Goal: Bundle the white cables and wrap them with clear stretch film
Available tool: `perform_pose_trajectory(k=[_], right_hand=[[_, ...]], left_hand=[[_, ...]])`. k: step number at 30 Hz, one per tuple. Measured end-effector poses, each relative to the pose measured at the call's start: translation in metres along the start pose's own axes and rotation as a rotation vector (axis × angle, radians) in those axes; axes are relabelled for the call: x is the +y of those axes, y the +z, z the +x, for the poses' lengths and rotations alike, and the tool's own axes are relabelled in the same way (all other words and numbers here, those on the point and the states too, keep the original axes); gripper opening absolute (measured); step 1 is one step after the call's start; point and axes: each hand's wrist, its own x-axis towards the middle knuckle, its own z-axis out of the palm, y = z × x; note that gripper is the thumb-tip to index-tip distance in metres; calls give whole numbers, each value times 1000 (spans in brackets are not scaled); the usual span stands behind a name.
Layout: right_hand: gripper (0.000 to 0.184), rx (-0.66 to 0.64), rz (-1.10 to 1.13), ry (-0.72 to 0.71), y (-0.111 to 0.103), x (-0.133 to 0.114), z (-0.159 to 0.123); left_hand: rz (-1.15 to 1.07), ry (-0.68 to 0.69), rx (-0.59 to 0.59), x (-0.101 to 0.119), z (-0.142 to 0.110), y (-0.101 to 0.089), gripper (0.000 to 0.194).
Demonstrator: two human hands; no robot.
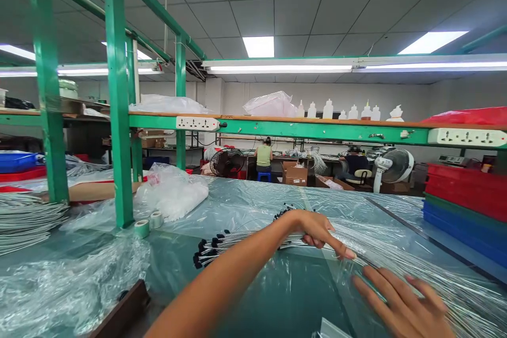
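Note:
A long bundle of thin white wires [396, 243] with black end caps [206, 253] lies across the table, which is covered in clear plastic sheet [277, 296]. My left hand [317, 229] reaches over from the lower left, its fingers curled round the bundle a little behind the black ends. My right hand [400, 301] lies at the lower right with its fingers stretched out flat on the fanned wires, holding nothing.
A green frame post [119, 116] stands at the left with two tape rolls [148, 224] and a plastic bag [174, 193] by its foot. More wires [27, 219] lie far left. Stacked red and blue trays [463, 195] sit on the right. A person [263, 157] sits at the back.

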Motion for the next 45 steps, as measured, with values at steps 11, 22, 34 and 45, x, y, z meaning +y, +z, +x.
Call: perform_pose_trajectory(k=[11, 22, 34, 45], right_hand=[[17, 279, 117, 128, 3, -5, 16], [9, 235, 460, 369, -10, 0, 29], [24, -331, 1477, 1173, -14, 18, 32], [19, -163, 1331, 1361, -2, 31, 12]], left_hand=[[40, 25, -33, 17, -11, 12, 42], [170, -28, 219, 13, -14, 37, 59], [674, 172, 583, 21, -30, 72, 61], [762, 172, 455, 21, -22, 77, 58]])
